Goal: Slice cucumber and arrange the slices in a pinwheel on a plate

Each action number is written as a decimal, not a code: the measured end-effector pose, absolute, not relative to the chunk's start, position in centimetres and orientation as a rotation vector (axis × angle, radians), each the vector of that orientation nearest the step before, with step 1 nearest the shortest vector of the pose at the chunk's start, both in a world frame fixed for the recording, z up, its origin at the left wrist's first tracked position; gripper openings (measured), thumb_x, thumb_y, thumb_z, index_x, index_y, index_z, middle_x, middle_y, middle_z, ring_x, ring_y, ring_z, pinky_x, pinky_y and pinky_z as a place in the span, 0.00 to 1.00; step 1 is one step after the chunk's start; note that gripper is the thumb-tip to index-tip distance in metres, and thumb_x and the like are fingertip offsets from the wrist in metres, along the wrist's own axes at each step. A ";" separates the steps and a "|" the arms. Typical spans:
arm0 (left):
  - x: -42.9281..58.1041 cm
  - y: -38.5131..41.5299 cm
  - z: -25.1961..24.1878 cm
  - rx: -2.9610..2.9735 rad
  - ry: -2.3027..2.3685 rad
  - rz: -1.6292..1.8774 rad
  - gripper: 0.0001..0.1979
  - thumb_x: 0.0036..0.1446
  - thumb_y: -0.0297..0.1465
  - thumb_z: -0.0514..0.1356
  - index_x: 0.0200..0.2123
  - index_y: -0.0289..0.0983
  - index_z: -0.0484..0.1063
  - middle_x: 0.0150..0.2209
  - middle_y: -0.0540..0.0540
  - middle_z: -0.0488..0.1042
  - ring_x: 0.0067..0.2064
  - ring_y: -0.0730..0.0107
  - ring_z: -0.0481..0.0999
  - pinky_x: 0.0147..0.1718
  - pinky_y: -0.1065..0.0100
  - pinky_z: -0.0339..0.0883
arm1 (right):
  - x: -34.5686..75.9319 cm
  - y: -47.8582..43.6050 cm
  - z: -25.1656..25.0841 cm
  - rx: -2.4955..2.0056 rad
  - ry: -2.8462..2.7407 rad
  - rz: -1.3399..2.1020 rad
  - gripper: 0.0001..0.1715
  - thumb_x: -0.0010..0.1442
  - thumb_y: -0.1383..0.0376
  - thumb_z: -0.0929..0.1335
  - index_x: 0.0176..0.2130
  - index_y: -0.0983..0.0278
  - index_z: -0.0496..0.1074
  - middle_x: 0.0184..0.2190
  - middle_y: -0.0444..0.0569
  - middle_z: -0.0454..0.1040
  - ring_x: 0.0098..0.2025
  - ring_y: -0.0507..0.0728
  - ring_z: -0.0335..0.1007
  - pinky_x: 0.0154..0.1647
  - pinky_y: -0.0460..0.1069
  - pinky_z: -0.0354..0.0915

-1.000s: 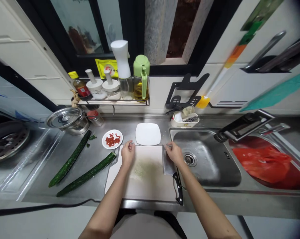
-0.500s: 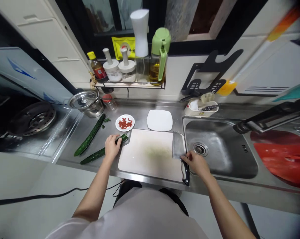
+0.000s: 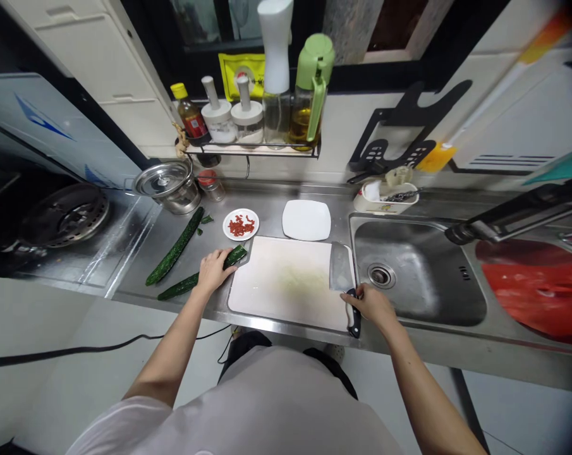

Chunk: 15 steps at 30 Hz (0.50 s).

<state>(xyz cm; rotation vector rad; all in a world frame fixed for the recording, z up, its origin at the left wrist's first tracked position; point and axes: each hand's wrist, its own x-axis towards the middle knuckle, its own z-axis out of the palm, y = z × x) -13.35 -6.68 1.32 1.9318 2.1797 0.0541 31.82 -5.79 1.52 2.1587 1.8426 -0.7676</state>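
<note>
My left hand (image 3: 213,270) is wrapped over a long cucumber (image 3: 179,288) that lies on the steel counter (image 3: 267,218) just left of the white cutting board (image 3: 286,281). My right hand (image 3: 370,303) closes on the black handle of a cleaver (image 3: 340,275) that lies flat on the board's right edge. The board's middle shows a green smear. A second cucumber (image 3: 176,246) rests further left. Behind the board sit a small plate of chopped red chili (image 3: 241,225) and a bare white square plate (image 3: 306,220).
A sink (image 3: 413,272) opens right of the board, then a red basin (image 3: 541,291) under a faucet (image 3: 513,215). A lidded steel pot (image 3: 166,184) and stove (image 3: 62,218) stand at left. A wall rack (image 3: 257,146) carries bottles and jars. A soap dish (image 3: 385,196) sits behind the sink.
Both hands left the board's far edge. My left hand went to the near cucumber and gripped it; my right hand dropped back onto the cleaver handle. The view pulled back.
</note>
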 end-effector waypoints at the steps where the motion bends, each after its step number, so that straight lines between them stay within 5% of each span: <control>1: -13.4 -6.7 1.3 1.936 2.177 0.043 0.29 0.57 0.44 0.59 0.61 0.46 0.60 0.53 0.41 0.69 0.54 0.54 0.67 0.53 0.58 0.57 | 31.7 -5.7 1.6 2.160 1.823 -0.767 0.25 0.53 0.44 0.67 0.36 0.62 0.69 0.32 0.52 0.76 0.36 0.61 0.73 0.26 0.47 0.52; 15: -13.9 -7.4 0.2 1.975 2.140 0.088 0.26 0.61 0.39 0.54 0.63 0.48 0.59 0.48 0.43 0.72 0.51 0.57 0.71 0.47 0.63 0.65 | 31.4 -5.8 1.7 2.184 1.827 -0.754 0.21 0.54 0.50 0.68 0.36 0.65 0.71 0.33 0.53 0.77 0.37 0.59 0.73 0.26 0.46 0.51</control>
